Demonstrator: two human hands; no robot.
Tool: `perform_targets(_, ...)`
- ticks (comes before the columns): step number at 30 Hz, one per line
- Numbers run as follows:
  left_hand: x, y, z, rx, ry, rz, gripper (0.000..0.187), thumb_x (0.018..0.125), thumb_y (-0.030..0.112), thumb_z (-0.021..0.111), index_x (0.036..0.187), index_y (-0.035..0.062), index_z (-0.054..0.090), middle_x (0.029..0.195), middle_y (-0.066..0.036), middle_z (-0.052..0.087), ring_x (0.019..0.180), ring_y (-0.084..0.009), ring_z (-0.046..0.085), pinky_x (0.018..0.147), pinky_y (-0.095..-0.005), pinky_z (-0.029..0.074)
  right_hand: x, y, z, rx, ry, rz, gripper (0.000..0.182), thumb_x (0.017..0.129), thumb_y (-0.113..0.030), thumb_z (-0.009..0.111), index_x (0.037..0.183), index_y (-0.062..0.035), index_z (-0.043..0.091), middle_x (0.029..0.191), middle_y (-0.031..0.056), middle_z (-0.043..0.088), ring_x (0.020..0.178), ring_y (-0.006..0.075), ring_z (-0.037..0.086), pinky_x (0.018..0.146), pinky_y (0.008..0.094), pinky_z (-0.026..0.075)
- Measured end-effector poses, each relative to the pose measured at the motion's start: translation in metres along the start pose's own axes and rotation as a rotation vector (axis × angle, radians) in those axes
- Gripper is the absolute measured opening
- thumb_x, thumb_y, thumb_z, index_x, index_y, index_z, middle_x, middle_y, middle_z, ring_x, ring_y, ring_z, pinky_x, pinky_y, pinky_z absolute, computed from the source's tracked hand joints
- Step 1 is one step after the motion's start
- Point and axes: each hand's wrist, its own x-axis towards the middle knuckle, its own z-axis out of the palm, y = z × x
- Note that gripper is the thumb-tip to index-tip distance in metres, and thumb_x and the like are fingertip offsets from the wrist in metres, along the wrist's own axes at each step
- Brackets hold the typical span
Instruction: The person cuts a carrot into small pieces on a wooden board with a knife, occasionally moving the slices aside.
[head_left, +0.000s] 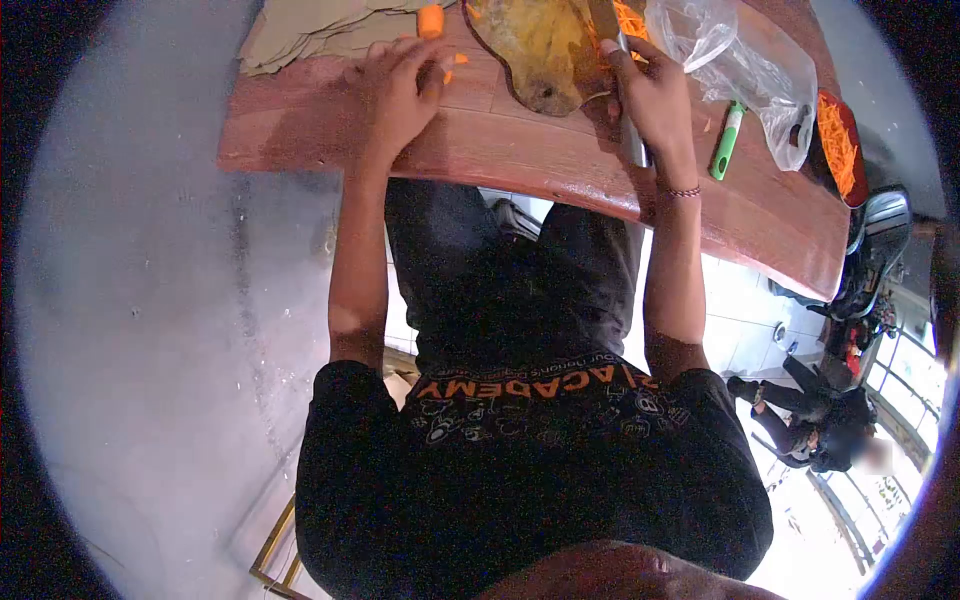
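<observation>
My left hand [405, 90] is over the table, its fingers apart and slightly curled. Just beyond its fingertips stands a thick carrot piece [430, 20], and small carrot bits [458, 61] lie beside the thumb. My right hand [657, 100] is wrapped round a knife [634, 142], whose blade reaches up over the right edge of a worn wooden cutting board [545, 55]. Shredded carrot [630, 18] lies behind the blade, partly covered by my fingers. A green-handled tool [729, 140], perhaps a peeler, rests to the right of my right hand.
A clear plastic bag [770, 75] spreads over the table's right side. Past it, a dark red container [852, 185] holds carrot shreds [836, 145]. Brown cardboard [300, 35] covers the far left corner. A grey wall borders the left. Another person [825, 410] sits at the right, farther off.
</observation>
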Motion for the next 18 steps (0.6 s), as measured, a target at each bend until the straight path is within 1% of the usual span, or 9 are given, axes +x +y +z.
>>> perform_targets(1,0.000,0.001,-0.001,0.080,-0.003,0.082,0.026,0.086,0.028,0.070,0.105,0.0111,0.071,0.101,-0.009,0.069,0.094,-0.0326,0.056,0.087,-0.0439,0.046,-0.001,0.001,0.003,0.053,-0.011,0.008,0.040,0.093,-0.033,0.063,0.111,0.0017,0.068,0.067,0.0163,0.067,0.059,0.0219,0.067,0.058,0.0359,0.051)
perform_targets(3,0.001,0.009,-0.005,0.114,-0.057,0.093,0.025,0.087,0.028,0.069,0.106,0.0115,0.071,0.105,-0.011,0.069,0.097,-0.0340,0.060,0.088,-0.0441,0.048,-0.002,0.007,0.009,0.117,-0.020,0.018,0.041,0.092,-0.034,0.065,0.112,0.0012,0.068,0.067,0.0171,0.067,0.060,0.0224,0.067,0.059,0.0359,0.052)
perform_targets(5,0.009,0.015,-0.008,0.144,-0.108,0.103,0.024,0.088,0.027,0.068,0.107,0.0118,0.071,0.108,-0.012,0.069,0.101,-0.0354,0.063,0.088,-0.0442,0.050,-0.002,0.014,0.013,0.059,0.028,-0.104,0.039,0.091,-0.034,0.065,0.111,-0.0004,0.069,0.070,0.0179,0.068,0.062,0.0234,0.066,0.061,0.0369,0.052)
perform_targets(7,0.017,0.019,-0.008,0.215,-0.230,0.035,0.025,0.087,0.029,0.069,0.105,0.0115,0.069,0.106,-0.011,0.068,0.100,-0.0350,0.061,0.086,-0.0445,0.049,-0.010,0.003,0.010,0.046,0.018,-0.072,0.039,0.091,-0.034,0.065,0.110,-0.0008,0.069,0.073,0.0188,0.068,0.064,0.0250,0.066,0.063,0.0380,0.051)
perform_targets(10,0.025,0.023,-0.007,0.303,-0.266,0.007,0.027,0.086,0.031,0.070,0.103,0.0102,0.067,0.102,-0.011,0.068,0.098,-0.0348,0.060,0.085,-0.0442,0.049,-0.016,-0.003,0.006,0.004,-0.009,-0.040,0.039,0.092,-0.035,0.064,0.110,-0.0013,0.068,0.077,0.0201,0.069,0.066,0.0277,0.066,0.065,0.0397,0.051)
perform_targets(11,0.025,0.025,-0.007,0.304,-0.266,0.012,0.027,0.086,0.031,0.070,0.103,0.0102,0.067,0.102,-0.011,0.068,0.098,-0.0348,0.060,0.085,-0.0442,0.049,-0.016,-0.003,0.005,-0.025,-0.021,-0.041,0.039,0.092,-0.035,0.064,0.111,-0.0014,0.068,0.078,0.0207,0.069,0.067,0.0287,0.066,0.066,0.0402,0.051)
perform_targets(13,0.024,0.031,-0.006,0.316,-0.226,-0.033,0.016,0.083,0.024,0.072,0.087,0.0095,0.066,0.090,-0.006,0.067,0.094,-0.0312,0.057,0.078,-0.0444,0.043,-0.016,-0.002,0.006,-0.027,-0.009,-0.059,0.039,0.092,-0.035,0.064,0.111,-0.0014,0.067,0.077,0.0204,0.069,0.067,0.0284,0.066,0.065,0.0399,0.051)
perform_targets(17,0.026,0.036,-0.007,0.286,-0.261,-0.045,0.014,0.084,0.020,0.072,0.090,0.0095,0.065,0.088,-0.007,0.069,0.089,-0.0297,0.061,0.077,-0.0423,0.044,-0.014,0.006,0.009,0.017,-0.005,-0.093,0.038,0.092,-0.033,0.063,0.111,-0.0002,0.067,0.076,0.0194,0.069,0.065,0.0262,0.066,0.066,0.0388,0.051)
perform_targets(18,0.029,0.041,-0.007,0.135,-0.211,-0.032,0.013,0.084,0.019,0.073,0.091,0.0100,0.067,0.086,-0.006,0.070,0.085,-0.0288,0.063,0.075,-0.0415,0.045,-0.015,0.003,0.008,0.017,-0.003,-0.093,0.038,0.092,-0.033,0.063,0.111,-0.0002,0.067,0.076,0.0194,0.069,0.065,0.0262,0.066,0.066,0.0388,0.051)
